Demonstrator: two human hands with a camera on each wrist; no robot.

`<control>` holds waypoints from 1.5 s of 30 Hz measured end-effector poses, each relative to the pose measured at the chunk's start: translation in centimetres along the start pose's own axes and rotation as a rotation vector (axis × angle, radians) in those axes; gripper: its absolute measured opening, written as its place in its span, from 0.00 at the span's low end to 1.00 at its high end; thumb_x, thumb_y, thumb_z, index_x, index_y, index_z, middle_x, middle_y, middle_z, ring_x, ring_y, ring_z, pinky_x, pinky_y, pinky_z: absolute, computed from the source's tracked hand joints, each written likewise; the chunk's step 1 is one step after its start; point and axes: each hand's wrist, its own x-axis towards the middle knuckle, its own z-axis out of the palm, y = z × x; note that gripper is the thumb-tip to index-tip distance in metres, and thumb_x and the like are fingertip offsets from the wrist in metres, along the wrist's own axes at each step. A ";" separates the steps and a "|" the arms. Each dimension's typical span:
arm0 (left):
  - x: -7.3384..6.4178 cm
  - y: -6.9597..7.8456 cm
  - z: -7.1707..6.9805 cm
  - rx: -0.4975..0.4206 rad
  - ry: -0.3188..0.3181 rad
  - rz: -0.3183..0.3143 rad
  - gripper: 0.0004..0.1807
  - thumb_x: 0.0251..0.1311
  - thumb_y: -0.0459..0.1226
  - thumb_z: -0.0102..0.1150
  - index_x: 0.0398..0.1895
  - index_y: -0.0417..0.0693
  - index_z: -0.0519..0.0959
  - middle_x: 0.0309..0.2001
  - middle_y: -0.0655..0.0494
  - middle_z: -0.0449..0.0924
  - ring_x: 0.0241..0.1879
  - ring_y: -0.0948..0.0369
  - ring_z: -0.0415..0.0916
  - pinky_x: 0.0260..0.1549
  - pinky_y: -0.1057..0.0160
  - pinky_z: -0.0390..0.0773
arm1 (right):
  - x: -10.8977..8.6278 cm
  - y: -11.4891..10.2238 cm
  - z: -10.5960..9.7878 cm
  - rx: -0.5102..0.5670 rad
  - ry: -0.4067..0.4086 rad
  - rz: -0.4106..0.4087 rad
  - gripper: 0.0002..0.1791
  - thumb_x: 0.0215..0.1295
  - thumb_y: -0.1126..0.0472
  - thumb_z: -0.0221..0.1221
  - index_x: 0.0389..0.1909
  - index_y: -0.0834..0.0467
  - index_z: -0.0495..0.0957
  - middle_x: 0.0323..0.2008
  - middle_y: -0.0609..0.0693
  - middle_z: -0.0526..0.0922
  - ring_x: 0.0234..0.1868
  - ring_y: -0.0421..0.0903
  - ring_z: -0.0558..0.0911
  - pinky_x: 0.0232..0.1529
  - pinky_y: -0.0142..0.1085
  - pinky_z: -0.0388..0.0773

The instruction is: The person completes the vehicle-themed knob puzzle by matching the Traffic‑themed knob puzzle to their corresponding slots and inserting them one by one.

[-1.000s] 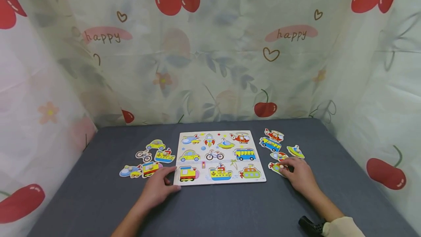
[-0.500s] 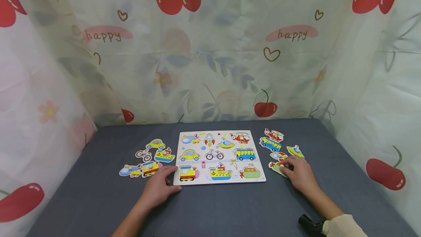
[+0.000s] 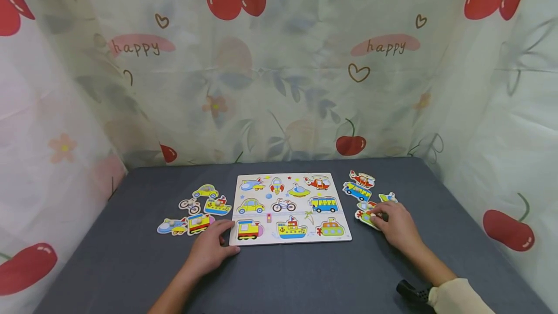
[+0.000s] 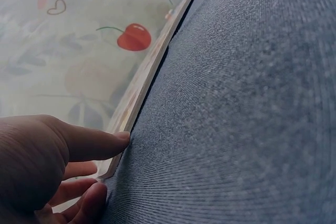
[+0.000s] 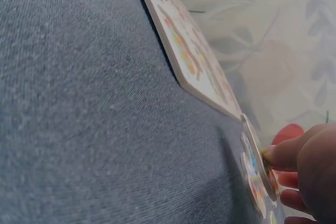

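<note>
A wooden peg puzzle board (image 3: pixel 268 210) printed with vehicles lies flat mid-table. My left hand (image 3: pixel 211 246) holds its near left corner; the left wrist view shows the thumb (image 4: pixel 100 142) on the front edge and the fingers around the corner. To the right of the board, my right hand (image 3: pixel 398 227) pinches the green submarine piece (image 3: pixel 365 218) between thumb and fingers. In the right wrist view this piece (image 5: pixel 255 148) stands tilted, slightly above other pieces. A rocket piece (image 3: pixel 365 205) is partly hidden behind it, and the hand partly covers the flying saucer piece (image 3: pixel 388 197).
Helicopter (image 3: pixel 362 179) and bus (image 3: pixel 356 191) pieces lie at the back right. Car (image 3: pixel 206 191), bicycle (image 3: pixel 189 205), ship (image 3: pixel 218 205), plane (image 3: pixel 171 226) and train (image 3: pixel 199 224) pieces lie left of the board. Printed curtains surround the grey table (image 3: pixel 296 280).
My right hand has shifted slightly up with the submarine piece, now covering more of the flying saucer piece. The left hand and the board stay in place.
</note>
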 end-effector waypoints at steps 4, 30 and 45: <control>0.0 0.0 0.0 0.007 -0.003 -0.002 0.35 0.43 0.40 0.78 0.58 0.44 0.78 0.58 0.49 0.74 0.33 0.61 0.69 0.31 0.60 0.69 | 0.1 -0.3 -0.1 -0.008 0.012 -0.008 0.05 0.55 0.67 0.68 0.33 0.61 0.84 0.40 0.60 0.82 0.48 0.62 0.76 0.51 0.58 0.67; -0.1 0.0 0.0 0.059 -0.001 0.027 0.34 0.46 0.42 0.76 0.59 0.45 0.78 0.59 0.50 0.75 0.34 0.62 0.70 0.32 0.60 0.69 | 0.6 -2.1 1.3 0.080 0.047 -0.025 0.08 0.56 0.67 0.68 0.37 0.61 0.85 0.41 0.56 0.82 0.47 0.58 0.77 0.49 0.55 0.70; -0.1 0.1 0.0 0.067 0.017 0.039 0.31 0.48 0.41 0.75 0.58 0.44 0.78 0.58 0.50 0.75 0.34 0.62 0.70 0.33 0.60 0.69 | 0.5 -2.9 2.2 0.097 0.007 -0.005 0.07 0.55 0.67 0.69 0.36 0.59 0.85 0.41 0.53 0.82 0.46 0.54 0.77 0.47 0.52 0.71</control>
